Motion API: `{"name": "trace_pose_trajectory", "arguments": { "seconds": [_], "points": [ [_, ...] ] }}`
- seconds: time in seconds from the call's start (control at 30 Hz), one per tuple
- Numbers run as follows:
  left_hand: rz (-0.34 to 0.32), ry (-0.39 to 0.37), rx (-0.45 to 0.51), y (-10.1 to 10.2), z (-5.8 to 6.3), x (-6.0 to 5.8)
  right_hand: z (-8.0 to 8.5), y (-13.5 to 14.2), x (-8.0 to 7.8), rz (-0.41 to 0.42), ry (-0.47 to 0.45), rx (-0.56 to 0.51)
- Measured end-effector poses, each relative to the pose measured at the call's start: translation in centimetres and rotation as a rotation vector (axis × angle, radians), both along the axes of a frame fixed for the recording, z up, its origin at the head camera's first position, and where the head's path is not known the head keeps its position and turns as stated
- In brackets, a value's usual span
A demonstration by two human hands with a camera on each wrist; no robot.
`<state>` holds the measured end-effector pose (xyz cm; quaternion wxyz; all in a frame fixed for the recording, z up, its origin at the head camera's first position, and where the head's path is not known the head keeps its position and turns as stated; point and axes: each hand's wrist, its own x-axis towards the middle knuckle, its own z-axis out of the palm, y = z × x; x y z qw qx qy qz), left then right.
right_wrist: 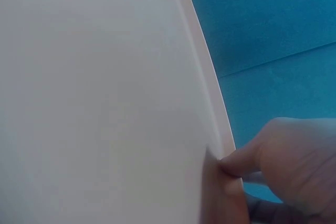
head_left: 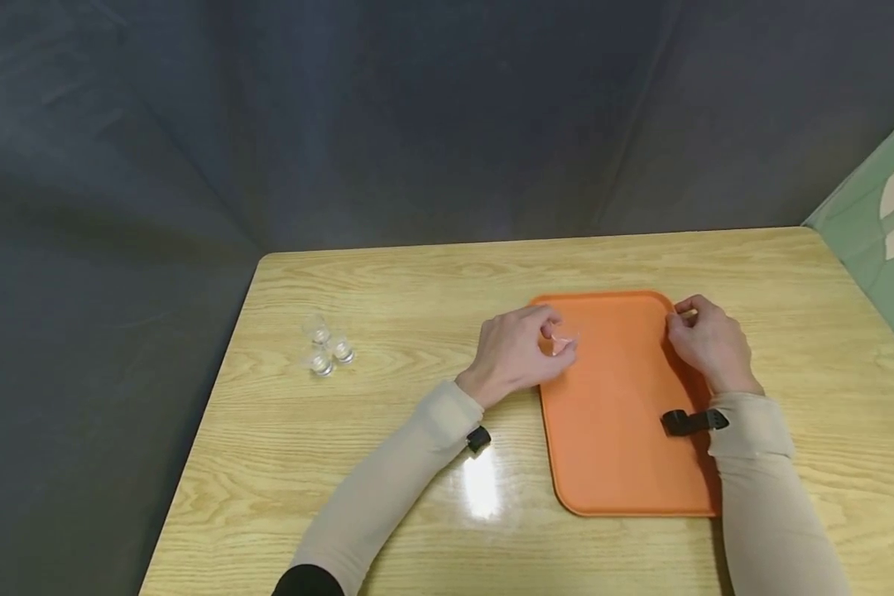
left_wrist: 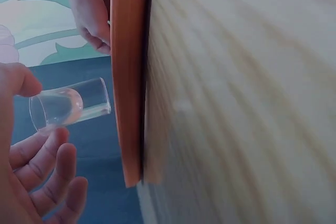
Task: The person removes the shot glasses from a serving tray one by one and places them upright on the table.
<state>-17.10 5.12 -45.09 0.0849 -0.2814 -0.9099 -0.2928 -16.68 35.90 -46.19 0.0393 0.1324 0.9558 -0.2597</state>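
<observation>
My left hand [head_left: 517,348] pinches a small clear shot glass [head_left: 563,343] by its rim, between thumb and fingertips. In the left wrist view the same shot glass [left_wrist: 73,103] has its thick base facing the orange tray [left_wrist: 126,66], close by the raised edge. From above, it overlaps the upper left part of the tray [head_left: 626,447]. On the opposite side, my right hand [head_left: 711,348] grips the tray's right rim near the far corner. The right wrist view shows that thumb [right_wrist: 239,161] on the rim, other fingers outside it, partly hidden.
On the left of the wooden table [head_left: 402,306] stands a close group of three clear shot glasses [head_left: 320,361]. Dark cloth [head_left: 447,124] hangs behind the table's far edge. A green patterned surface [head_left: 864,240] lies at the far right.
</observation>
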Motion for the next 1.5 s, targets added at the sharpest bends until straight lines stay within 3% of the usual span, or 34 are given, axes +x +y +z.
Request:
{"name": "trace_pose_trajectory", "arguments": {
  "seconds": [0.2,0.37,0.8,1.23,1.5],
  "points": [
    [-0.010,0.040,0.010,-1.6,0.3,0.6,0.0,0.1,0.2,0.006,0.000,-0.001],
    [0.003,0.013,0.025,-2.9,0.3,0.5,-0.1,0.1,0.1,0.008,0.003,0.001],
    [0.149,-0.100,-0.009,-8.1,0.1,0.7,-0.1,0.0,-0.1,0.040,0.024,0.003],
    [0.195,-0.108,-0.043,-12.1,0.1,1.4,-0.4,0.2,0.0,0.032,0.014,0.008],
    [0.240,-0.096,-0.104,-16.1,0.6,2.4,-0.5,-0.4,0.0,0.029,0.014,0.004]
  ]
}}
